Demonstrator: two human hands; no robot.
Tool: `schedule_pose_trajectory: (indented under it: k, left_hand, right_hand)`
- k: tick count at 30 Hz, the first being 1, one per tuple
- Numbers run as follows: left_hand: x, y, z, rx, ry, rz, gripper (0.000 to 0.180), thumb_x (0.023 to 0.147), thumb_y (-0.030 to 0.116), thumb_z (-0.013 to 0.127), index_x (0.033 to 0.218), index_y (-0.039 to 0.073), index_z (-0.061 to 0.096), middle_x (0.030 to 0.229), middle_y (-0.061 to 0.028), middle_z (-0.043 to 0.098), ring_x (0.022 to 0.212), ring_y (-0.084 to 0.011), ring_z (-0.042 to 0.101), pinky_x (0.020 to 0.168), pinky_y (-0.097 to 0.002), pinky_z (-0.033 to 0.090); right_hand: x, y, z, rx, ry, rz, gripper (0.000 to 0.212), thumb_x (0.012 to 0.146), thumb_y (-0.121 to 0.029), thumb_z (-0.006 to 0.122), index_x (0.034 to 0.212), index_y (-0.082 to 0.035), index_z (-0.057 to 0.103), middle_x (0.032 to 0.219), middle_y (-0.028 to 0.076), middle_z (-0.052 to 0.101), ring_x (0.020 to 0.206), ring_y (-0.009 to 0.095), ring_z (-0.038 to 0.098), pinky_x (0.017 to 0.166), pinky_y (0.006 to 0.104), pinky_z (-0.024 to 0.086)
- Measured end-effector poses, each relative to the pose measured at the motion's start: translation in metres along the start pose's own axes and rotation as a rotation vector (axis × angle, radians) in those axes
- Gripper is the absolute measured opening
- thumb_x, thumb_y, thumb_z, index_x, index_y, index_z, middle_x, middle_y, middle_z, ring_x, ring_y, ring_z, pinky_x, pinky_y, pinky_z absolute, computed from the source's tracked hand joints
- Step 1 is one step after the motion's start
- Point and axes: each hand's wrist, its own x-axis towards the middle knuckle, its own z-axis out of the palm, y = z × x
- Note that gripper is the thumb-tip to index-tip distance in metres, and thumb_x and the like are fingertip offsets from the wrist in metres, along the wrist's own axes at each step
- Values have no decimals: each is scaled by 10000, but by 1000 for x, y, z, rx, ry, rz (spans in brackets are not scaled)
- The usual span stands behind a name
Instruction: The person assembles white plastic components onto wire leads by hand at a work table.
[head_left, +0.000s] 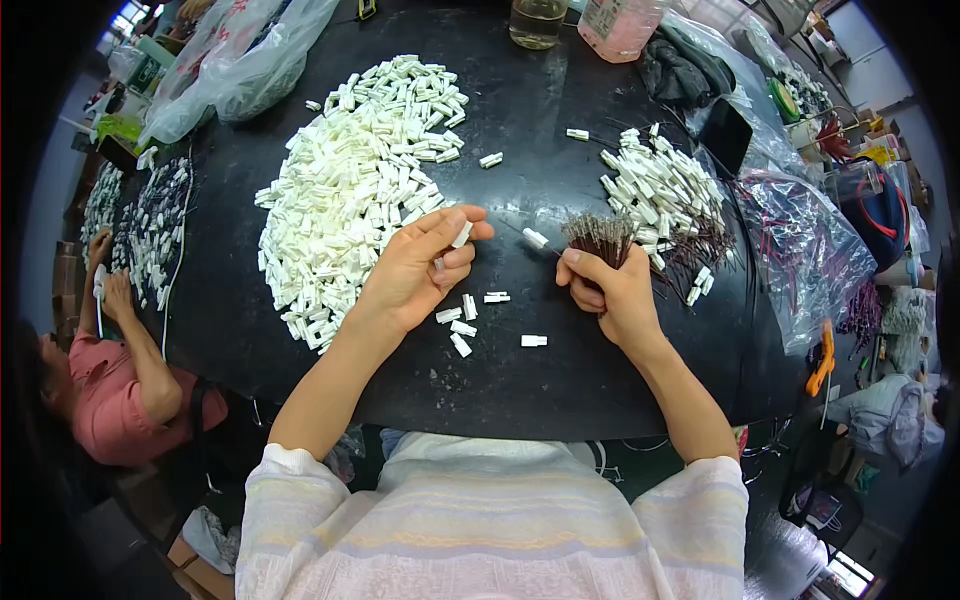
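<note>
Between the thumb and fingers of my left hand [425, 262] is a small white connector housing [462, 234]. My right hand [612, 290] is closed round a bundle of dark brown wires [600, 236], their metal terminals fanned out at the top. Just left of that bundle, another white housing [535, 239] sits at the end of a thin wire, apart from my left fingers. A large heap of white housings [345, 190] lies beside and beyond my left hand. Beyond my right hand is a smaller pile of housings with brown wires attached [665, 190].
Several loose housings [463, 327] lie on the black table [480, 390] between my forearms. A bottle of yellowish liquid [537, 22] and a pink container [618, 28] stand at the back. Plastic bags [235, 70] lie far left. A co-worker [135, 390] sits at left; orange-handled scissors [821, 358] lie right.
</note>
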Motion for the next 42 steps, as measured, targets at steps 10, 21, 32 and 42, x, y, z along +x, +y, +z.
schedule_pose_trajectory:
  k: [10, 21, 32, 42]
  left_hand:
    - [-1, -2, 17, 54, 97, 56, 178, 852, 38, 461, 1012, -39, 470, 1015, -226, 538, 652, -82, 446, 511, -167, 386]
    - [-6, -10, 23, 347, -15, 24, 133, 825, 49, 539, 950, 9, 514, 820, -152, 614, 513, -30, 389, 421, -117, 271]
    - [-7, -11, 27, 521, 24, 80, 148, 797, 54, 581, 913, -36, 563, 757, -125, 626, 497, -24, 422, 449, -139, 332]
    - [-10, -14, 34, 790, 22, 14, 168, 797, 47, 571, 930, -56, 572, 732, -89, 632, 558, -28, 487, 478, -155, 367]
  right_hand:
    - [-4, -7, 4, 29, 18, 27, 70, 753, -33, 534, 784, 29, 538, 579, 109, 550, 368, 38, 314, 338, 193, 197]
    - [-4, -4, 11, -326, -37, 8, 29, 721, -44, 554, 723, -15, 557, 577, 17, 557, 490, 50, 461, 445, 200, 347]
    - [-7, -7, 14, -326, 6, 5, 36, 700, -13, 578, 711, -1, 547, 637, 10, 544, 545, 65, 483, 524, 218, 392]
    - [-9, 4, 18, -373, -16, -152, 89, 703, -22, 601, 779, 8, 566, 669, -6, 553, 602, 51, 488, 565, 202, 398]
